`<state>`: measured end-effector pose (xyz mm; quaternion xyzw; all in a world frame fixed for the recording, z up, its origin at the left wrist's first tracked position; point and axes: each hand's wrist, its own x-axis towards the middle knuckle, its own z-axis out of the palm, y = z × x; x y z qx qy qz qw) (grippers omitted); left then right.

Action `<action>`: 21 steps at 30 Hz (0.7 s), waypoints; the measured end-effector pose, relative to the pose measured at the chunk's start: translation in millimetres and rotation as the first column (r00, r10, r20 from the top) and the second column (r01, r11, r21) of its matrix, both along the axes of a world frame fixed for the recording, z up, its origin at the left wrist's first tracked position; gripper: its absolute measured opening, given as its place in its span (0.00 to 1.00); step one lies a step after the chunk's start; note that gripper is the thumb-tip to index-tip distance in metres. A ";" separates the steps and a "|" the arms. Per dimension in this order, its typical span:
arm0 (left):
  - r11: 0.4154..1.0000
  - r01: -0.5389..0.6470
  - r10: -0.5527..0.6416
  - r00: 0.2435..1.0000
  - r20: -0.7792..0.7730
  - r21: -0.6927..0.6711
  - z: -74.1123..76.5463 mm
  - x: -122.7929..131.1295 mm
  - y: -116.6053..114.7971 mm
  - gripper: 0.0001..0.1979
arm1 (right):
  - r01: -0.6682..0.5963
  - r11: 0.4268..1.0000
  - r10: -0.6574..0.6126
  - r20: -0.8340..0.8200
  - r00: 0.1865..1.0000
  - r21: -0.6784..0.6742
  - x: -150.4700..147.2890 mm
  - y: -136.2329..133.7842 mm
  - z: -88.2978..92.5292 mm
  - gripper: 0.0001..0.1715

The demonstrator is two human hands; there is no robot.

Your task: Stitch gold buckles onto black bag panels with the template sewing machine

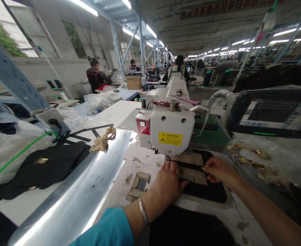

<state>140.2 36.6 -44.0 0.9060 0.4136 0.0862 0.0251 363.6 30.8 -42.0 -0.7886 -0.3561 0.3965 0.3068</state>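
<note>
A sewing machine (pixel 171 126) with a yellow caution label stands in front of me. Beneath its head, a black panel (pixel 214 194) lies in a pale template with tan plates (pixel 188 159) on top, and a narrow black strip (pixel 191 169) runs between those plates. My left hand (pixel 168 181) lies flat at the strip's left end, close to the needle area, fingers down and thumb out. At the right end, my right hand (pixel 217 171) is pinched closed; a small thin glint shows at its fingertips, too small to name. Another black piece (pixel 188 227) lies nearer me.
A control screen (pixel 271 112) overhangs the right side, above a plastic bag of gold-coloured hardware (pixel 258 157). Black bag pieces (pixel 50 164), a tan cloth scrap (pixel 103 140) and a shiny metal plate (pixel 89 184) are at left. Co-workers (pixel 96 75) sit farther back.
</note>
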 end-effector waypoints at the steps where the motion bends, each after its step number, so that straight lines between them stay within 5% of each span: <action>1: 1.000 0.017 -0.017 1.000 0.013 -0.012 0.2 -1.3 0.9 0.31 | -0.004 1.000 0.004 0.003 1.000 0.002 -0.5 -0.2 0.7 0.13; 6: 0.986 0.157 -0.152 0.985 0.087 -0.053 -1.8 19.7 -2.5 0.27 | -0.001 1.000 0.001 0.027 1.000 0.005 -3.2 -0.5 1.9 0.13; 14: 0.995 0.043 -0.039 0.998 0.050 -0.088 10.0 59.8 -7.0 0.24 | -0.014 1.000 0.014 0.030 0.999 -0.015 2.2 0.2 -3.0 0.12; 21: 0.996 -0.036 0.039 0.998 0.039 -0.076 10.5 14.5 -5.3 0.23 | -0.029 0.999 0.030 0.022 0.999 -0.027 2.0 1.1 -1.6 0.14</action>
